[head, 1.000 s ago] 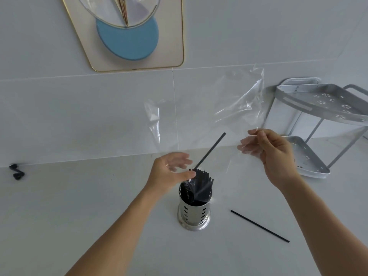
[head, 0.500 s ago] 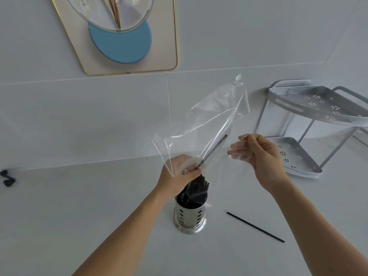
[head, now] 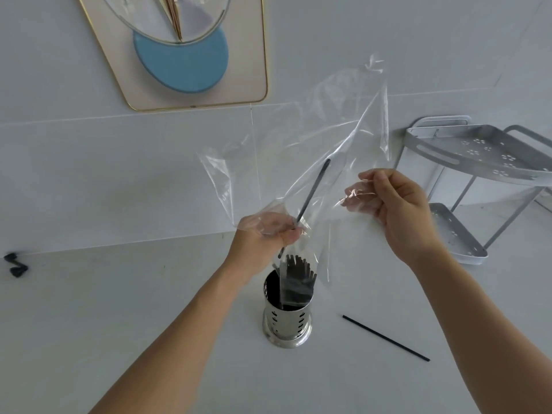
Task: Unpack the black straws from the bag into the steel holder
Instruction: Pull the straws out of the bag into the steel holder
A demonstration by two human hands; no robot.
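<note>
- A home kitchen or bathroom counter was suggested; which of the two could not be told.
- A pale countertop (head: 89, 309) was backed by large white wall tiles (head: 119, 174).
- A two-tier grey corner shelf rack (head: 478, 150) was placed at the right of the frame.
- A gold-rimmed decorative panel (head: 191, 85) was hung at the upper left.

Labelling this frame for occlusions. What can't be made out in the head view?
- Lower parts of the straws in the steel holder: hidden by its wall and the bag's film.
- Left hand fingertips: veiled by the clear bag, so the hold on the single straw is unclear.
- Small black item near the left edge: too small to identify.
- Wall plaque: top cut off by the frame.
- Corner rack: cut off at the right edge.
</note>
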